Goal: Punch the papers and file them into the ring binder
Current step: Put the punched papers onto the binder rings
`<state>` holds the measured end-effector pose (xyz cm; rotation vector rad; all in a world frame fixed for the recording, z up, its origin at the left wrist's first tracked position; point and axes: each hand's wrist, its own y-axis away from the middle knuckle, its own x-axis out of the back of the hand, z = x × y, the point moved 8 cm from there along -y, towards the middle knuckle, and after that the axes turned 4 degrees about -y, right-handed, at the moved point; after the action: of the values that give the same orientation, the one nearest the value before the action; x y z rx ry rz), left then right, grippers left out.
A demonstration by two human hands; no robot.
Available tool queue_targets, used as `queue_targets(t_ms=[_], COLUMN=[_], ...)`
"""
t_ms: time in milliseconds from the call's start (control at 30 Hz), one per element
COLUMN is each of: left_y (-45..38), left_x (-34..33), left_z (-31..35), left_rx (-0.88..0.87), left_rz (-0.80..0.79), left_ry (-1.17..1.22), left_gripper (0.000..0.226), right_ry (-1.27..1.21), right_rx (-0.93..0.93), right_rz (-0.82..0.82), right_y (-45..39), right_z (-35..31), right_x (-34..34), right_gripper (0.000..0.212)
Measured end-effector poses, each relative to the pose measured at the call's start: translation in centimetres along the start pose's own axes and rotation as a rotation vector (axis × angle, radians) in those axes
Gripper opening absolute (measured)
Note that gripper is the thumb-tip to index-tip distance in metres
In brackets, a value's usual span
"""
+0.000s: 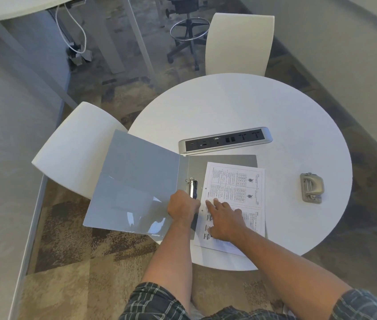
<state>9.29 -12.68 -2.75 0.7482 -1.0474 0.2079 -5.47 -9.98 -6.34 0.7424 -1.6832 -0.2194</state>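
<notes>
Head view, glossy grey binder (pixel 134 179), printed papers (pixel 236 197)

Printed text and tables visible on the papers (pixel 236 188); too small and blurred to read. No legible label on the socket strip (pixel 225 140).

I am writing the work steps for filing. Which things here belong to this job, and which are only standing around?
Belong to the job:
ring binder, open
ring mechanism, at the left hand
papers, under the right hand
hole punch

Only standing around:
socket panel
two white chairs
</notes>
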Motion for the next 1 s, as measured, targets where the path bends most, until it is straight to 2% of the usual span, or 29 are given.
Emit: queue_targets(t_ms=[133, 233, 300, 367, 500, 633, 800, 1000], left_y=[-0.2, -0.4, -0.5, -0.4, -0.4, -0.6, -0.8, -1.2], left_x=[0.1, 0.0, -0.3, -0.7, -1.0, -0.8, -1.0, -1.6], left_z=[0.0, -0.5, -1.0, -1.3, -1.9, -2.3, -2.7, -2.6], left_rx=[0.0, -0.004, -0.027, -0.071, -0.137, -0.164, -0.202, -0.254], left_rz=[-0.005, -0.016, -0.013, 0.001, 0.022, 0.035, 0.026, -0.008], left_ry=[-0.002, 0.007, 0.025, 0.049, 0.077, 0.116, 0.129, 0.178], left_gripper=[0.022, 0.021, 0.026, 0.025, 0.008, 0.006, 0.008, 0.018], right_ry=[0.052, -0.075, -0.368, -0.667, -0.938, -1.082, -1.152, -1.335], right_rx=[-0.021, -0.038, -0.054, -0.12, -0.27, -0.388, -0.454, -0.545], right_rz=[0.006, 0.115, 0.14, 0.094, 0.083, 0.119, 0.146, 0.124], right_y=[-0.5, -1.5, -2.1, -2.8, -4.3, -4.7, -5.0, -6.0], right_z=[-1.1, -1.8, -2.0, -1.8, -1.1, -1.0, -1.6, -0.7], right_x=[1.5, 3.7, 4.6, 4.6, 3.4, 2.3, 1.6, 0.0], right_gripper=[0.062, 0.043, 0.043, 0.046, 0.05, 0.048, 0.017, 0.016])
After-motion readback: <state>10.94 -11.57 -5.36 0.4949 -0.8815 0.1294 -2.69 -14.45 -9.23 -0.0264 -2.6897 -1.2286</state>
